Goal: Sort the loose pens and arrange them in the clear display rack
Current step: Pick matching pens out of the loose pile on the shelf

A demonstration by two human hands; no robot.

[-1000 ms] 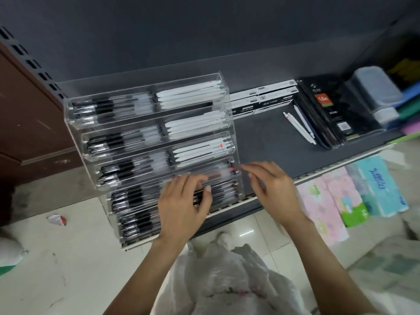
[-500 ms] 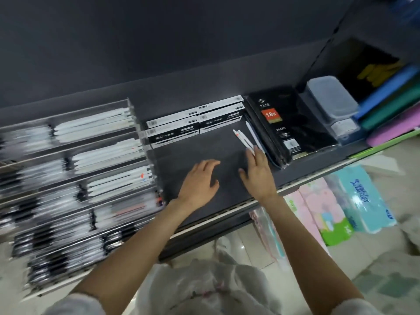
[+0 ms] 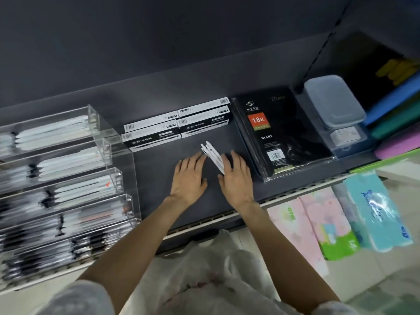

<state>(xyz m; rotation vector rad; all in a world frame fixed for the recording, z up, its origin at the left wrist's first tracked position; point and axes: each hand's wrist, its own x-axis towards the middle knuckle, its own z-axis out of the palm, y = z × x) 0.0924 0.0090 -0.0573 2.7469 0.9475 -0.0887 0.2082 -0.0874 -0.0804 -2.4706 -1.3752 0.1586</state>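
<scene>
Two hands, yours, lie flat on the dark shelf [image 3: 159, 178]: left hand [image 3: 188, 176] with fingers straight and holding nothing, right hand [image 3: 236, 178] with straight fingers against a small bunch of loose white pens [image 3: 212, 153] between the two. Well to the left stands the clear display rack [image 3: 113, 151], tiers filled with pens. Behind the bunch sit boxed pens [image 3: 177, 126].

Both arms reach forward; left hand [image 3: 189, 176] and right hand [image 3: 236, 176] lie palm-down, fingers straight, side by side.
</scene>
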